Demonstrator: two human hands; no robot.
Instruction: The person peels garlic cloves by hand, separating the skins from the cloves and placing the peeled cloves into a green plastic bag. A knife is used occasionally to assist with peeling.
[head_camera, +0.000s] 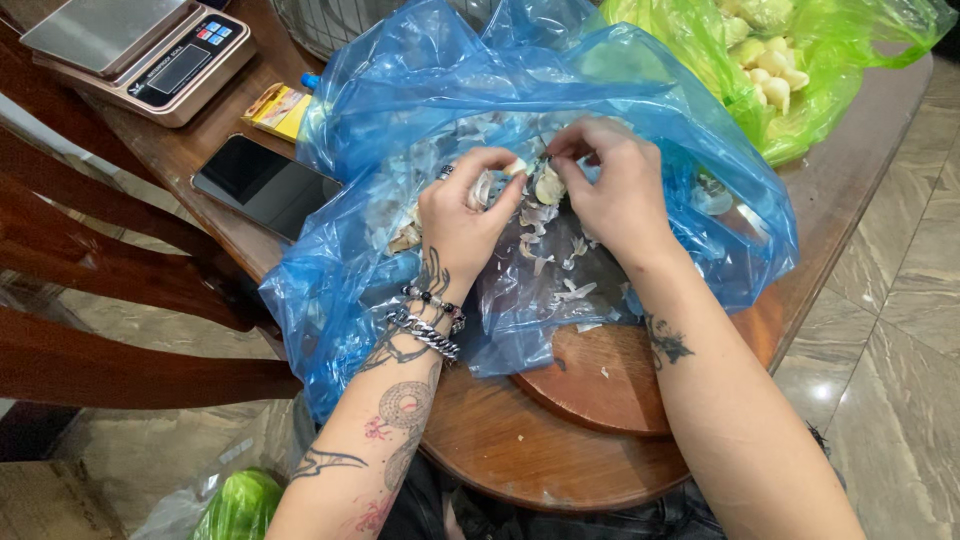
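Garlic clove (516, 167) sits pinched between the fingertips of the left hand (462, 215), held over the open blue bag (400, 110) at the middle of the worktop (520, 450). The right hand (612, 190) meets it from the other side, thumb and forefinger closed on something small at the clove's edge; whether that is skin or a small tool cannot be told. Both hands are therefore together and clamped on the same clove. Loose skins (545, 255) lie scattered across the bag's inner surface below and around the hands, a fair heap of them, which I judge to be the waste of a good many cloves already stripped. To the upper right, apart from the blue bag, a green bag (850, 60) holds pale, bare cloves (765, 60); these look finished, and the pile appears sizeable. How many unpeeled cloves remain is not clear: a few rounded pieces show among the skins near the left hand, but the folds of plastic hide most of the bag's contents. In my judgement the work is well under way, with the present clove partly stripped at most. A round board (610, 385) lies under the bag's near edge with a few flecks on it. A scale (150, 50), a phone (262, 185) and a small yellow box (280, 110) rest at the far left, untouched.
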